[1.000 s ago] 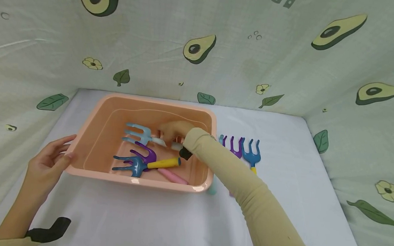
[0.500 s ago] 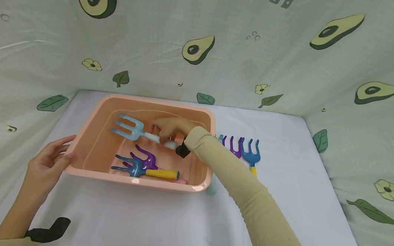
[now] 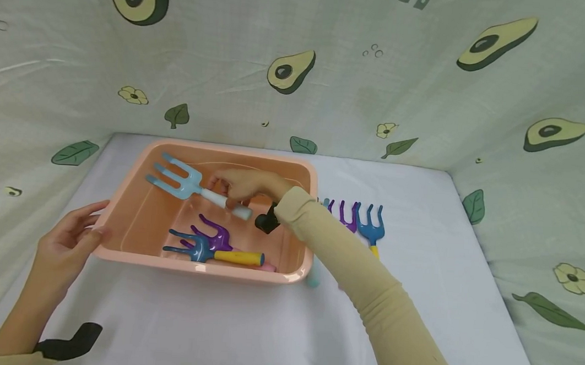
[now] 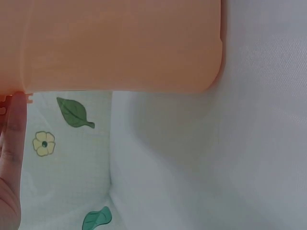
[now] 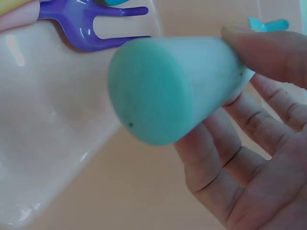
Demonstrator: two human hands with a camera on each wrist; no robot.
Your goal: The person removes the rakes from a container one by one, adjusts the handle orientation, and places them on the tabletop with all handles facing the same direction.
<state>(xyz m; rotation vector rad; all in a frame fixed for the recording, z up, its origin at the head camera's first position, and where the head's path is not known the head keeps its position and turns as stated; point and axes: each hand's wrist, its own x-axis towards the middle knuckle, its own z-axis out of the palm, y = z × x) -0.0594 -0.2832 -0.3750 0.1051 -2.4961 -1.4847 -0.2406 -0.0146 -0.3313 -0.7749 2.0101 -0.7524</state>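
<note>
Inside the peach plastic basin, my right hand grips the white handle of a light blue hand fork, its tines pointing to the far left corner. The right wrist view gives the teal butt end of this handle, with thumb and fingers around it. A blue hand fork with a yellow handle lies below, over a purple hand fork with a pink handle. My left hand holds the basin's left rim; the left wrist view has one finger against the wall.
Right of the basin, more hand forks lie on the white cloth: a purple one, a blue one and a light teal one partly hidden by the rim and sleeve. An avocado-print cloth hangs behind.
My right hand has lifted the light blue fork off the others and moved it left and up towards the far left corner. The blue fork's handle has settled over the pink handle. The left hand stays put.
</note>
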